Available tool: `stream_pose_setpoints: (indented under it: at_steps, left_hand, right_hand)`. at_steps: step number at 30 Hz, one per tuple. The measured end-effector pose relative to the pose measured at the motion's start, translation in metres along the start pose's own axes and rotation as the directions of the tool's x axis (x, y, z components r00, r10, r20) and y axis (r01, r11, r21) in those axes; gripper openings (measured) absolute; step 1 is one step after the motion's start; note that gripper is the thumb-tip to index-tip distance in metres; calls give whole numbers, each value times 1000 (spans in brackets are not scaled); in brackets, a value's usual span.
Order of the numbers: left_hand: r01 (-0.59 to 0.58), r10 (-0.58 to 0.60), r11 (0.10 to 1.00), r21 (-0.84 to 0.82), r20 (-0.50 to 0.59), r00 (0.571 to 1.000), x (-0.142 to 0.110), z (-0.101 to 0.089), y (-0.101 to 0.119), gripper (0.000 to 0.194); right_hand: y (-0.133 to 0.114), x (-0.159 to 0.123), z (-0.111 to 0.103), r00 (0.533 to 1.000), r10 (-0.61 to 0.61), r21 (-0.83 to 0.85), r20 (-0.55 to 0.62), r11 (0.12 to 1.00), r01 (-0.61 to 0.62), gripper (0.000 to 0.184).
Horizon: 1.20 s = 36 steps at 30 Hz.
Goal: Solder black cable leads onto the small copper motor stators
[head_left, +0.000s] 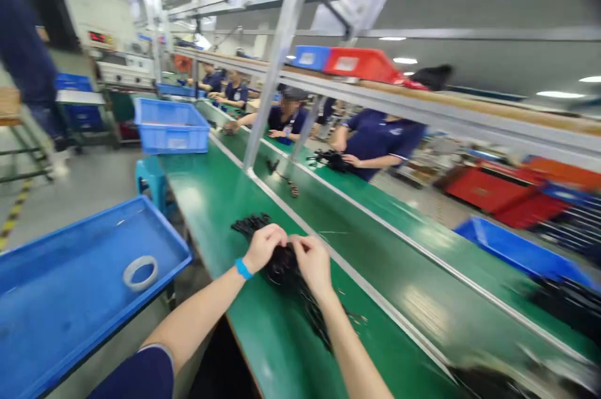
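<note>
A bundle of black cables [282,266] lies across the green bench in front of me, its stripped-looking ends spread toward the lower right. My left hand [265,247], with a blue band at the wrist, is closed at the top of the bundle with fingertips pinched. Close beside it, my right hand [312,261] also pinches at the same spot, thumb against fingers. Both sets of fingertips meet over the cables. Whatever small part lies between them is too blurred to make out. More black cable ends [251,223] stick out beyond my left hand.
A blue tray [84,242] at left holds a white tape roll [139,274]. A blue crate [171,126] stands at the bench's far end. Metal posts [277,61] and a shelf rise along the bench. Co-workers [380,142] sit opposite, across the belt [375,230].
</note>
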<state>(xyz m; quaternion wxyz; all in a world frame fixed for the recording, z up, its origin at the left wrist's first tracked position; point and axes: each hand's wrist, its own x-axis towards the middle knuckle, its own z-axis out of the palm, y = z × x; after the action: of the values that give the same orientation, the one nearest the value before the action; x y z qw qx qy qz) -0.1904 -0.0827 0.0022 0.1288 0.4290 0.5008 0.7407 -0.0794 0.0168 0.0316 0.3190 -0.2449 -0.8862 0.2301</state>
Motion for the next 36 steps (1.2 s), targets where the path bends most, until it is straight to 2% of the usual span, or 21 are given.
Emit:
stream_pose_setpoints:
  at_steps: [5, 7, 10, 14, 16, 18, 20, 21, 23, 25, 27, 29, 31, 36]
  left_hand:
    - [-13, 13, 1000, -1, -12, 1000, 2, -4, -6, 49]
    - [-14, 14, 1000, -1, -21, 1000, 0, -5, -7, 50]
    - [-14, 14, 1000, 16, -8, 1000, -2, -5, -7, 50]
    - [-34, 34, 998, 54, 0, 999, -3, -6, -6, 47]
    - [-72, 70, 992, 101, 22, 997, -3, -7, -4, 43]
    - [-181, 182, 967, 177, 13, 983, -6, -8, -1, 29]
    - [-304, 331, 914, 270, -61, 942, -9, -9, 2, 11]
    - [-337, 387, 888, 312, -114, 915, -11, -10, 2, 11]
    - [-312, 412, 877, 365, -235, 881, -12, -13, 1, 23]
    - [-232, 368, 883, 407, -299, 880, -9, -16, -3, 23]
    - [-186, 327, 862, 472, -236, 915, -5, -17, -6, 16]
    - [-198, 308, 810, 551, -113, 945, -3, -16, -8, 14]
    - [-229, 309, 758, 611, -27, 951, -3, -14, -6, 16]
    - [-247, 279, 679, 691, 68, 958, -2, -13, 5, 17]
  right_hand:
    - [7, 14, -1, 991, -131, -102, -31, 987, 127, 45]
    - [-2, 17, -12, 990, -85, -76, -108, 994, 77, 46]
    - [-21, 23, -37, 965, 71, 21, -253, 997, -68, 45]
    - [-34, 27, -61, 964, 91, 9, -250, 996, -92, 48]
    - [-36, 27, -61, 959, 128, 42, -254, 992, -121, 49]
    - [-39, 25, -57, 954, 143, 100, -265, 988, -121, 46]
    - [-46, 24, -52, 964, 101, 143, -245, 987, -67, 40]
    - [-51, 23, -51, 971, 78, 150, -226, 988, -44, 37]
    - [-60, 25, -52, 973, 51, 160, -226, 987, -15, 33]
    - [-67, 30, -58, 962, 46, 172, -269, 985, 1, 31]
    - [-71, 35, -65, 948, 52, 187, -315, 982, 8, 29]
    - [-72, 37, -72, 942, 59, 206, -332, 978, 12, 28]
    - [-71, 38, -75, 943, 58, 221, -327, 975, 16, 28]
    - [-59, 36, -76, 933, 101, 235, -345, 972, -18, 28]
